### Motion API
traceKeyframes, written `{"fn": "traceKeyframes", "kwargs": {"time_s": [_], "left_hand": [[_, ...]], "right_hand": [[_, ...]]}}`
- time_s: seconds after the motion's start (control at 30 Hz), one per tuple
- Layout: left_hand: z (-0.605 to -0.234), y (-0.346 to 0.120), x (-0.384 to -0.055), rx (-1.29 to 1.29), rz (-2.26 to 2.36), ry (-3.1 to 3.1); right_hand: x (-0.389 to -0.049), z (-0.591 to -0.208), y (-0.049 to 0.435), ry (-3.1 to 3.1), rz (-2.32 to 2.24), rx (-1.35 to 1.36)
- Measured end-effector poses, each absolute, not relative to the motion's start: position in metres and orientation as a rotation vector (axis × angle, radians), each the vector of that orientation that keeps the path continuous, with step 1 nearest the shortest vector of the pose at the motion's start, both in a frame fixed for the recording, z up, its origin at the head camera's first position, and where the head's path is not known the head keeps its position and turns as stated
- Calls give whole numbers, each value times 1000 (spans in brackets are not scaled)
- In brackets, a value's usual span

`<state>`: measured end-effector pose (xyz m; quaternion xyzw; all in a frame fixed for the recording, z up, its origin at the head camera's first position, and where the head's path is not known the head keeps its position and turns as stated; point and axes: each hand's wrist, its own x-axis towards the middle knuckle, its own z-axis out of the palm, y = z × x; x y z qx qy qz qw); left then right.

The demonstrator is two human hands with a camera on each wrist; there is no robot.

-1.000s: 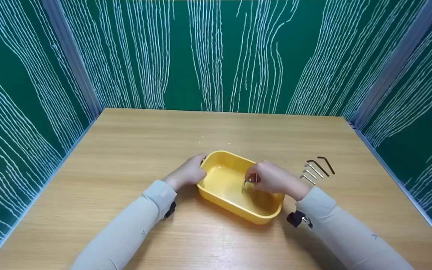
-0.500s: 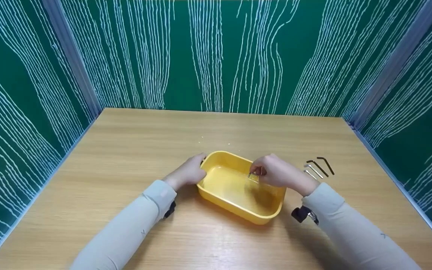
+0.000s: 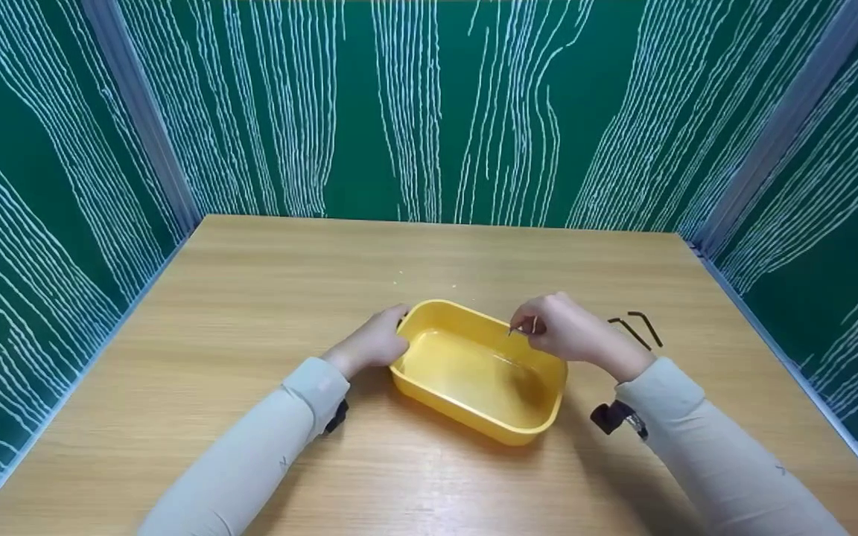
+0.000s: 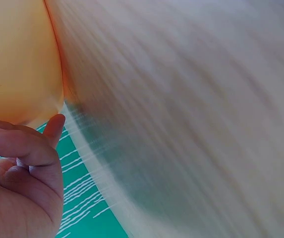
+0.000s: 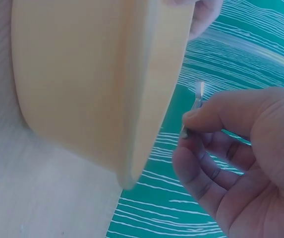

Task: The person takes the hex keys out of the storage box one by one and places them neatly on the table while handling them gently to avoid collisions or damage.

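Observation:
A yellow plastic bin (image 3: 444,406) stands at an angle on the wooden table. My left hand (image 3: 377,339) grips its left end, thumb over the rim; in the left wrist view the curled fingers (image 4: 23,146) lie against the bin's outside. Between thumb and forefinger, my right hand (image 3: 567,327) pinches a small silver hex key (image 5: 199,94) whose bent end sticks up past the fingertips. In the head view this hand is over the bin's far right rim. Two black hex keys (image 3: 646,327) lie on the table beyond the right wrist.
Green panels with white wavy lines (image 3: 354,112) enclose the wooden table (image 3: 287,260) at the back and sides. A few tiny pale specks (image 3: 400,272) lie on the table behind the bin.
My right hand has risen from inside the bin toward its far right rim, the hex key still pinched. Silver hex keys on the table are now covered by that arm. Left hand and bin stay put.

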<state>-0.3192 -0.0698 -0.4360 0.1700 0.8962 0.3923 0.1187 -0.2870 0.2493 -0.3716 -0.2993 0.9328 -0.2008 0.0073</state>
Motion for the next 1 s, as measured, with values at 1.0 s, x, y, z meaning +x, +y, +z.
{"fn": "traceKeyframes", "kwargs": {"time_s": [1.0], "left_hand": [[-436,-71,-318,517,1194,2612]], "right_hand": [[-283,-368,288,2991,-699,-805]]}}
